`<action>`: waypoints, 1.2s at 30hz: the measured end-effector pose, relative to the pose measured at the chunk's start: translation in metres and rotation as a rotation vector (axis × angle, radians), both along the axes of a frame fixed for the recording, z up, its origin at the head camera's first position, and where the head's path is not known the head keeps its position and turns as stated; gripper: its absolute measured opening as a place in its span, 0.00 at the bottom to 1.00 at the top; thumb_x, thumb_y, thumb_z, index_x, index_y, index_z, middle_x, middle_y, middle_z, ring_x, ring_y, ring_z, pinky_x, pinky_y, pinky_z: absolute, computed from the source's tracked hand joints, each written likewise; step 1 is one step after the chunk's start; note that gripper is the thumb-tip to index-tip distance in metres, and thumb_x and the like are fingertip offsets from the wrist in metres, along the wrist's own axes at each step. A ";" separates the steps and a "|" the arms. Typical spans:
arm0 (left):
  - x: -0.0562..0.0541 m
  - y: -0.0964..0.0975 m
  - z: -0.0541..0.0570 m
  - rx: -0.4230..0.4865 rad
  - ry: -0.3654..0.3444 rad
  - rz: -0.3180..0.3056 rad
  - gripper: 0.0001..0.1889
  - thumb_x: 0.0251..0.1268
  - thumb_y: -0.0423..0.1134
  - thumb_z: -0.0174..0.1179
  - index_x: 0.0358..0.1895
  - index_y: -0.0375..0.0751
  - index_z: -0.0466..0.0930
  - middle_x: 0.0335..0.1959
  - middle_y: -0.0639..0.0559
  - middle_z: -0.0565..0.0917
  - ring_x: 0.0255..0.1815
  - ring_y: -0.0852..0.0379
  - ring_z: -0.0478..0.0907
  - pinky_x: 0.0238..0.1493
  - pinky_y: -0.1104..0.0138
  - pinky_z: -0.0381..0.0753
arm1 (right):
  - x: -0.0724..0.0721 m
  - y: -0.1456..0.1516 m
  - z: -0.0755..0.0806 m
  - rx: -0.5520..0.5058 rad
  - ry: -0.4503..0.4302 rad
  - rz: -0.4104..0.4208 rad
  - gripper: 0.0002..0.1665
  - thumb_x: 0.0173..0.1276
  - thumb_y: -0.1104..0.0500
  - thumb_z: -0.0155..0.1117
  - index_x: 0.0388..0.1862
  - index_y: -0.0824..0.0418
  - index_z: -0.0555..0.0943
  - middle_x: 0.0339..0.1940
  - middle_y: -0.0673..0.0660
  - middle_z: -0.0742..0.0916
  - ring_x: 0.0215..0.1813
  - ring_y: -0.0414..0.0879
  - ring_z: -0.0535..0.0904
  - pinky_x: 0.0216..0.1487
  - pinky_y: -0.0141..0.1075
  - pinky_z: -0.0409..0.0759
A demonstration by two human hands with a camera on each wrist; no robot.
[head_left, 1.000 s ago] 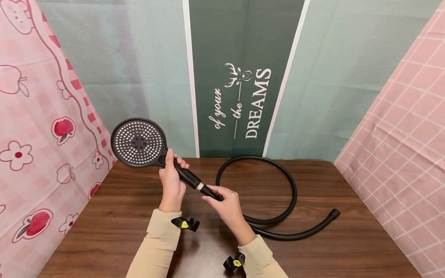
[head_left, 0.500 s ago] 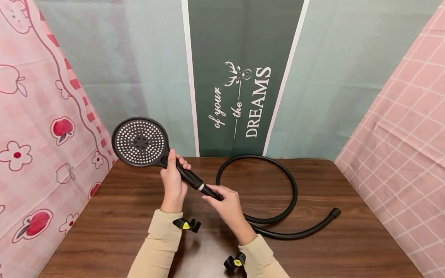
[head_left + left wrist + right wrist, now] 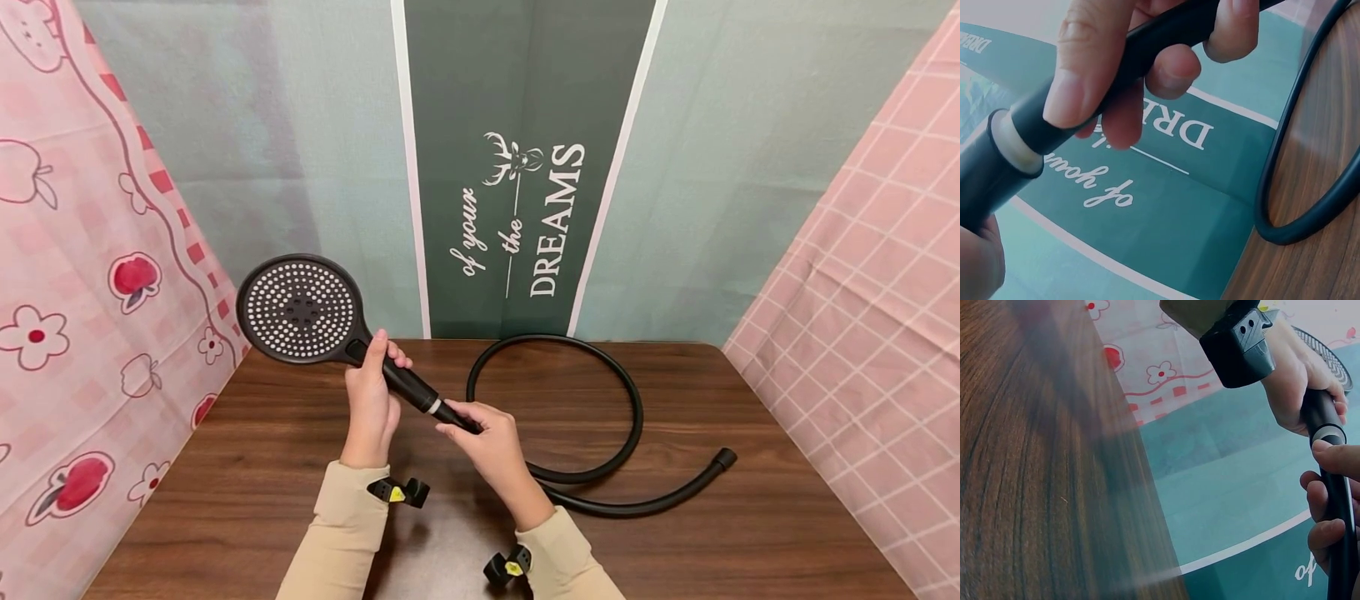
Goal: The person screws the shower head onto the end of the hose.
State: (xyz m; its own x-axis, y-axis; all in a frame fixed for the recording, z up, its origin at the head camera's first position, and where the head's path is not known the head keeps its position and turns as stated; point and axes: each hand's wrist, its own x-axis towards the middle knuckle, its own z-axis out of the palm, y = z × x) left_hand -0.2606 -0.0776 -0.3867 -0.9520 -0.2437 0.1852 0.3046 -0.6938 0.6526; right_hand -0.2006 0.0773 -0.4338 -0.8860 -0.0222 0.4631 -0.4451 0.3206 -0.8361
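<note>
My left hand (image 3: pixel 370 408) grips the handle of a black shower head (image 3: pixel 300 308), thumb lying along the handle. The round face with pale nozzles points up toward the head camera. My right hand (image 3: pixel 487 437) pinches the end fitting of a black shower hose (image 3: pixel 638 408) between thumb and fingers. Fitting and handle meet in line, and a white ring (image 3: pixel 1016 147) shows between them in the left wrist view. From the right hand the hose runs into a loop on the table. Its free end (image 3: pixel 724 458) lies at the right.
The brown wood-grain table (image 3: pixel 225 500) lies under both hands. A green cloth with lettering (image 3: pixel 525 250) hangs behind it. Pink patterned cloth (image 3: pixel 67 333) stands at the left and pink checked cloth (image 3: pixel 877 292) at the right. Each sleeve carries a black wrist camera (image 3: pixel 397 492).
The white ring shows narrower than a second ago. My left hand has shifted slightly, its thumb moving a little along the handle, and the shower head has turned slightly. My right hand stays almost in place.
</note>
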 end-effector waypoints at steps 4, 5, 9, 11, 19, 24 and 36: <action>0.000 -0.001 -0.001 -0.018 0.033 -0.026 0.09 0.72 0.38 0.59 0.34 0.41 0.72 0.21 0.55 0.76 0.22 0.62 0.75 0.31 0.72 0.83 | 0.001 0.001 0.001 0.001 0.008 0.004 0.16 0.55 0.61 0.78 0.45 0.57 0.89 0.38 0.56 0.91 0.36 0.38 0.85 0.34 0.27 0.82; 0.000 -0.001 -0.001 -0.018 0.040 -0.032 0.08 0.72 0.37 0.59 0.34 0.41 0.72 0.21 0.54 0.77 0.22 0.62 0.75 0.31 0.71 0.83 | 0.001 0.002 0.001 0.000 0.010 0.004 0.16 0.55 0.61 0.78 0.45 0.57 0.89 0.38 0.56 0.91 0.36 0.38 0.85 0.35 0.27 0.82; 0.000 -0.001 -0.001 0.003 0.061 -0.048 0.07 0.73 0.34 0.56 0.33 0.41 0.72 0.22 0.54 0.76 0.22 0.62 0.75 0.31 0.71 0.82 | -0.001 0.002 0.001 -0.008 0.018 0.000 0.16 0.55 0.60 0.79 0.44 0.57 0.89 0.38 0.56 0.91 0.36 0.40 0.85 0.35 0.27 0.83; 0.000 -0.002 -0.001 0.016 0.067 -0.051 0.08 0.73 0.34 0.56 0.33 0.41 0.72 0.22 0.54 0.76 0.22 0.62 0.75 0.31 0.72 0.82 | -0.002 0.002 0.002 -0.009 0.022 0.001 0.16 0.55 0.60 0.79 0.44 0.57 0.89 0.39 0.56 0.91 0.37 0.41 0.85 0.35 0.28 0.83; 0.003 -0.004 -0.007 0.031 0.056 -0.059 0.09 0.75 0.35 0.53 0.32 0.42 0.71 0.22 0.54 0.76 0.23 0.62 0.74 0.31 0.72 0.81 | 0.000 0.004 0.000 0.013 -0.007 0.015 0.16 0.56 0.58 0.78 0.45 0.56 0.89 0.38 0.54 0.91 0.35 0.37 0.81 0.34 0.27 0.80; 0.004 -0.004 -0.006 0.035 0.075 -0.086 0.08 0.75 0.36 0.54 0.33 0.42 0.71 0.23 0.54 0.76 0.24 0.62 0.75 0.33 0.72 0.82 | 0.002 0.005 0.001 -0.002 -0.007 0.001 0.16 0.56 0.58 0.79 0.44 0.56 0.90 0.38 0.55 0.91 0.34 0.36 0.81 0.33 0.27 0.80; 0.005 0.000 -0.006 0.059 0.081 -0.089 0.07 0.75 0.37 0.55 0.35 0.41 0.70 0.24 0.54 0.76 0.25 0.62 0.75 0.35 0.72 0.83 | 0.000 0.010 0.004 -0.020 -0.048 0.009 0.15 0.55 0.59 0.79 0.43 0.55 0.89 0.34 0.56 0.91 0.31 0.33 0.81 0.30 0.27 0.78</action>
